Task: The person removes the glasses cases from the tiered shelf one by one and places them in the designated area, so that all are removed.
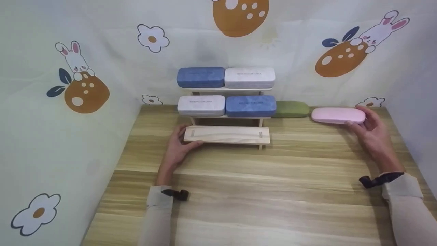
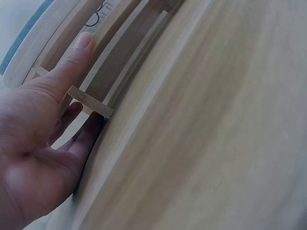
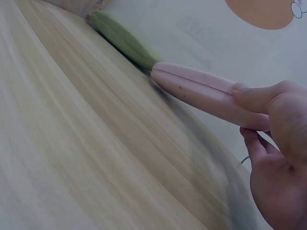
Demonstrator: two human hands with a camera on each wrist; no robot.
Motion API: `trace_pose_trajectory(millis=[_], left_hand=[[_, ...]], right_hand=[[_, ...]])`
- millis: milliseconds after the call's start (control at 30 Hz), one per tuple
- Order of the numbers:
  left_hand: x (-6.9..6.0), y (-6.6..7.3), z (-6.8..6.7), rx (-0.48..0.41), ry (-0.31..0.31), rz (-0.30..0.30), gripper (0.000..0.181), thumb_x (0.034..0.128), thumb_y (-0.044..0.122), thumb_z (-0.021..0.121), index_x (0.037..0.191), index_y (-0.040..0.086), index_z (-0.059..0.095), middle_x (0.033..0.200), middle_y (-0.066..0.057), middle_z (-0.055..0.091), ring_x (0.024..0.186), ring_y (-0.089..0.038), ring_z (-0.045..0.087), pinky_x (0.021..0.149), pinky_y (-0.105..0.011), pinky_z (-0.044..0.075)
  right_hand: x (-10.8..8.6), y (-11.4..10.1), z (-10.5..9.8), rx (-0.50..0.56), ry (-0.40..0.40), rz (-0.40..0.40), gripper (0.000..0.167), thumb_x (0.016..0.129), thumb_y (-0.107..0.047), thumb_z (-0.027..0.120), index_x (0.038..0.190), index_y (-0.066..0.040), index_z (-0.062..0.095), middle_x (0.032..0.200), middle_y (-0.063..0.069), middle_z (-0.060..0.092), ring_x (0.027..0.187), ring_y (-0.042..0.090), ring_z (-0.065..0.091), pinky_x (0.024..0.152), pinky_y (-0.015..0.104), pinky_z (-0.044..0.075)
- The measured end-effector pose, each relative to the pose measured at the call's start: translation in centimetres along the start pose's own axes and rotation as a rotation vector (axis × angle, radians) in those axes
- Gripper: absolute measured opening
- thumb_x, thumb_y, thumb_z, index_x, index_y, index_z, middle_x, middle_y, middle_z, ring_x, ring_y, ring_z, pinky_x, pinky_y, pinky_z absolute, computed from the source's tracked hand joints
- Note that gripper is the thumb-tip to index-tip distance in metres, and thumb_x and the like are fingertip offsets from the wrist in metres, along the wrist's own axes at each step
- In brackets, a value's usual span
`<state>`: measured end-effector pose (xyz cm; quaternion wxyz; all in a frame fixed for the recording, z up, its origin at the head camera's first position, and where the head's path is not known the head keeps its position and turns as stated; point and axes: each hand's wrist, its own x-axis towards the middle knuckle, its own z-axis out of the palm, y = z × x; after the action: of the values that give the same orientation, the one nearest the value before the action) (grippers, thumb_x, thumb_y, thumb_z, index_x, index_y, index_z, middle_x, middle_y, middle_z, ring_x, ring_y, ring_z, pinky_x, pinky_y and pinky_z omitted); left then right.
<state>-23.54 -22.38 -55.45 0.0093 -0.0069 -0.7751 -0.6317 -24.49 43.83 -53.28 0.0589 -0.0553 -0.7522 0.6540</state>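
Note:
A tiered wooden stand is at the back of the table, its lowest shelf bare. My left hand grips the left end of that shelf, thumb on the front edge; the left wrist view shows the thumb on the wood and the other fingers partly hidden behind a leg. At the right, my right hand holds a pink glasses case by its right end. In the right wrist view the pink case is pinched between thumb and fingers, with a shadow beneath it. A green glasses case lies between stand and pink case.
On the middle shelf sit a white case and a blue case. The top shelf bears another blue case and another white case. A patterned cloth hangs behind the wooden table.

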Motion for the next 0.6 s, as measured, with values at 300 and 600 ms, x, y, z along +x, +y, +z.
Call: trace_pose_trajectory(millis=[300, 600], left_hand=[[0.1, -0.2, 0.0, -0.012, -0.007, 0.030, 0.087, 0.0783, 0.020, 0.100, 0.150, 0.014, 0.052, 0.147, -0.007, 0.068, 0.130, -0.024, 0.066, 0.111, -0.031, 0.052], [-0.1, -0.1, -0.1, -0.022, -0.013, 0.039, 0.086, 0.0795, 0.019, 0.099, 0.151, 0.009, 0.051, 0.148, -0.008, 0.068, 0.132, -0.024, 0.065, 0.114, -0.033, 0.050]], right_hand=[[0.8, 0.8, -0.7, -0.355, -0.043, 0.020, 0.082, 0.103, -0.031, 0.075, 0.169, -0.010, 0.031, 0.175, 0.024, 0.033, 0.161, 0.024, 0.039, 0.117, 0.010, 0.041], [1.6, 0.8, -0.1, -0.486, -0.053, 0.002, 0.082, 0.108, -0.036, 0.066, 0.172, -0.007, 0.024, 0.176, 0.029, 0.025, 0.162, 0.049, 0.027, 0.136, 0.054, 0.023]])
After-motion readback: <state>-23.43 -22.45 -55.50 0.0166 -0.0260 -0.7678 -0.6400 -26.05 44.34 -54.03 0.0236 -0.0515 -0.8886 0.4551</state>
